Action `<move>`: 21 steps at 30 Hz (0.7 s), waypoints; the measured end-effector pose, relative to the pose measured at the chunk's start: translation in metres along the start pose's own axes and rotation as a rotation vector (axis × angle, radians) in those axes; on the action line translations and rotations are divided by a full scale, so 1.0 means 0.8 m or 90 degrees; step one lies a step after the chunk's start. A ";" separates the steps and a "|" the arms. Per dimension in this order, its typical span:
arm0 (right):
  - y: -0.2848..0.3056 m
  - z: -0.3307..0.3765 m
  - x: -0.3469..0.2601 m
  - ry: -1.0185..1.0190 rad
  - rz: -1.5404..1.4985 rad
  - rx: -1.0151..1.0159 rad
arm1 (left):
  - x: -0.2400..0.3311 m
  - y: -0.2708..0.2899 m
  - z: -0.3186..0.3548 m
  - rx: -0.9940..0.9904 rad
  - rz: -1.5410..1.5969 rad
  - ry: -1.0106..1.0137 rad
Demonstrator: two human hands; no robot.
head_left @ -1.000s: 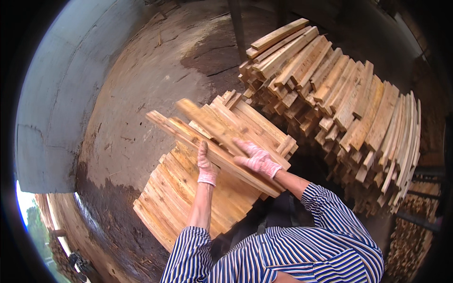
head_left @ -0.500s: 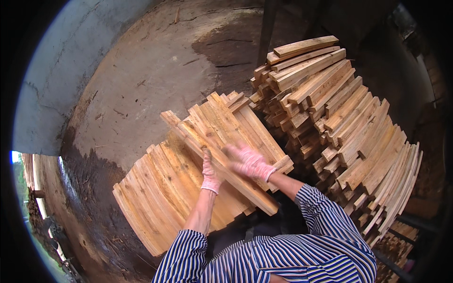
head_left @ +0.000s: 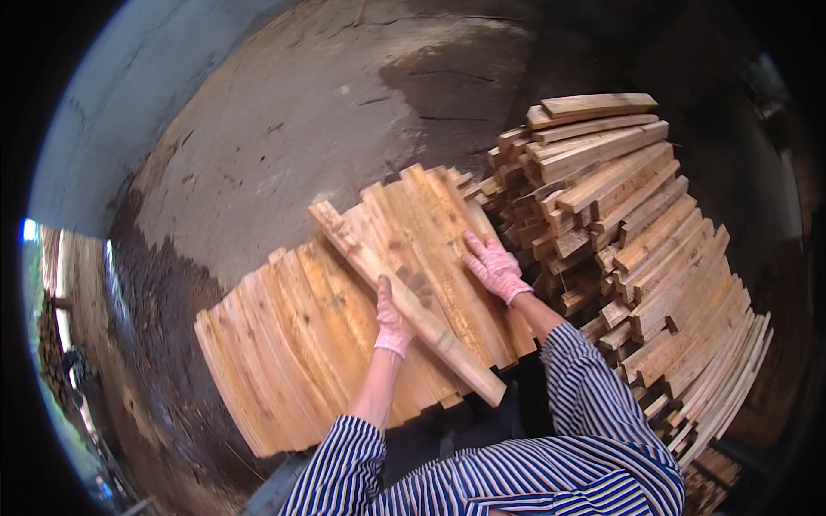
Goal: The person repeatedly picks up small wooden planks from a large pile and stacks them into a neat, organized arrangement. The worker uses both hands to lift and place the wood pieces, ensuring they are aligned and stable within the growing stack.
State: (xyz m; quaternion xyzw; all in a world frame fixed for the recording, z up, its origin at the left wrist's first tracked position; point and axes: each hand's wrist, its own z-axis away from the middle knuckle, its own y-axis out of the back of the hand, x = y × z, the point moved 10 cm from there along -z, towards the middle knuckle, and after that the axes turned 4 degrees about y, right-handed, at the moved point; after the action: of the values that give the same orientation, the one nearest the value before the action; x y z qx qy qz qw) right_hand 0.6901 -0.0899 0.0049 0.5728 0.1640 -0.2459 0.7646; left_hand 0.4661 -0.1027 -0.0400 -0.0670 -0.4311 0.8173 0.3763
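My left hand (head_left: pixel 391 321), in a pink-and-white knit glove, grips a narrow wooden board (head_left: pixel 422 320) that lies slanted over a layer of side-by-side boards (head_left: pixel 292 335). Its thumb shows along the board's left edge; the other fingers are hidden. My right hand (head_left: pixel 496 268), gloved alike, rests with fingers spread on the boards at the right end of the layer, near their far ends. The slanted board runs from far left to near right, and sits apart from my right hand. Dark stains mark the boards between my hands.
A tall, uneven stack of wooden boards (head_left: pixel 637 224) rises on the right, many ends jutting toward the layer. Beyond lies a dirty floor (head_left: pixel 284 163) with scattered wood scraps. A grey wall (head_left: pixel 163 103) stands at the far left.
My right hand has moved right, away from the slanted board, onto the boards beside it. My left hand stays on the slanted board. The view has shifted slightly.
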 end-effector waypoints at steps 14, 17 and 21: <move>-0.100 0.017 -0.500 0.624 0.074 -0.028 | 0.247 0.060 0.188 -0.084 -0.066 -0.232; -0.137 -0.043 -0.562 0.664 0.092 -0.017 | 0.239 0.102 0.230 -0.048 -0.312 -0.295; -0.241 -0.080 -0.646 0.574 -0.014 0.016 | 0.191 0.202 0.318 -0.063 -0.118 -0.117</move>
State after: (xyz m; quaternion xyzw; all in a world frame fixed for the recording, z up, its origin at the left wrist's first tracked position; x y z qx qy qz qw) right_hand 0.1568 0.0259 0.1083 0.6299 0.4839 0.0184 0.6072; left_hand 0.1580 -0.2220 0.0283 0.0295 -0.5075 0.7598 0.4053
